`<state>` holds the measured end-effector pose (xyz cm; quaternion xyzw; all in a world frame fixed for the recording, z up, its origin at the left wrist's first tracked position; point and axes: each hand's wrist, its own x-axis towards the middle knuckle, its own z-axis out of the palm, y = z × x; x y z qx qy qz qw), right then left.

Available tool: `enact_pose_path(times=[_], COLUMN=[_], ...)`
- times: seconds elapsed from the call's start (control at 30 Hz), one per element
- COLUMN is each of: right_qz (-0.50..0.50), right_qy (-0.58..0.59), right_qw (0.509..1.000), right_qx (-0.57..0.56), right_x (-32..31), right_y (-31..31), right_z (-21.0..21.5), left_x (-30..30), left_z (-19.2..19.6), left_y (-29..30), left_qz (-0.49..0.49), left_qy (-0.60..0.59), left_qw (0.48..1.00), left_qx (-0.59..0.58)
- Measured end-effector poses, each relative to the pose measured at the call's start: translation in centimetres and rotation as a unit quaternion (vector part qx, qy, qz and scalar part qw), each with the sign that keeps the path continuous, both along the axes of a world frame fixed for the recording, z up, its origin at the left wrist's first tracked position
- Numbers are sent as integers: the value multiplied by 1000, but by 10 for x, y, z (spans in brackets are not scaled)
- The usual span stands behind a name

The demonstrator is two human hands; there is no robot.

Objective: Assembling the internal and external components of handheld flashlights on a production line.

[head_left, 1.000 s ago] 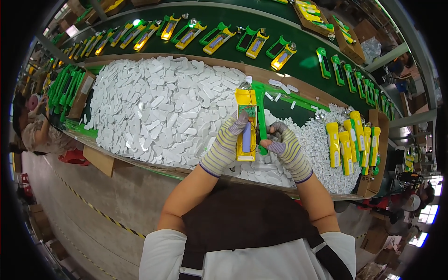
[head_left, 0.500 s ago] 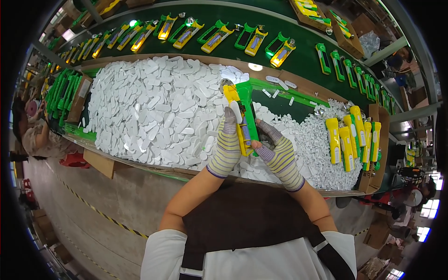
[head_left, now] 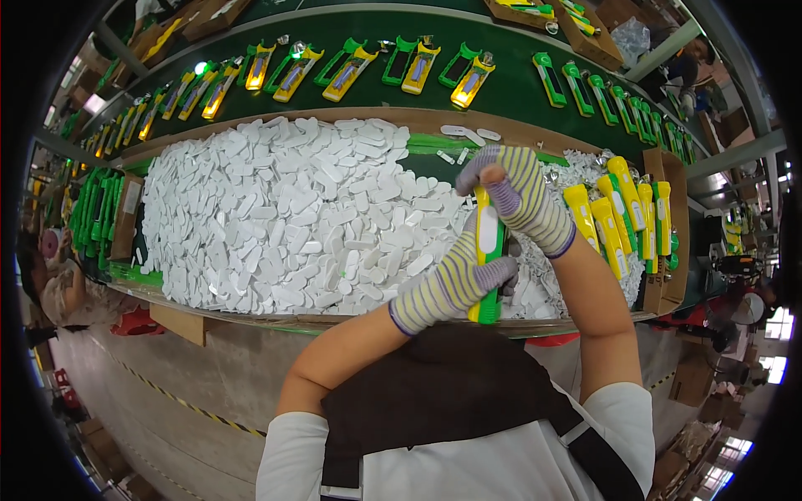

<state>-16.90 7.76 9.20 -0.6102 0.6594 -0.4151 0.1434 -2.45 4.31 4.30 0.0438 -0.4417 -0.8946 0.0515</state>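
Both hands, left hand and right hand, grip one yellow-green flashlight.

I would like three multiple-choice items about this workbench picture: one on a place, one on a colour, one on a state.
1. Where does the heap of small white plastic pieces lie?
A. left of the hands
B. right of the hands
C. on the floor

2. What colours has the torch-shaped plastic body in the hands?
A. red and blue
B. yellow and green
C. black

3. How is that body held?
A. lying loose
B. by one hand
C. by both hands

Answers: 1 A, the heap fills the bench left of the hands. 2 B, its shell shows yellow and green. 3 C, the left hand has its grip low, the right hand at the top.
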Motion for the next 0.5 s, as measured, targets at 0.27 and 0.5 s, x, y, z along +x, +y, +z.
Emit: enact_pose_path(times=[0.27,0.5], right_qz=[-146,-162], right_qy=[-111,149], right_qw=[966,908], right_qx=[182,356], right_x=[-78,-56], right_y=[23,30], right_z=[-78,-108], left_x=[-4,12], left_z=[-29,-41], left_y=[-35,-62], left_qz=[-38,97], left_qy=[-58,-23], left_qw=[968,971], left_qx=[241,215])
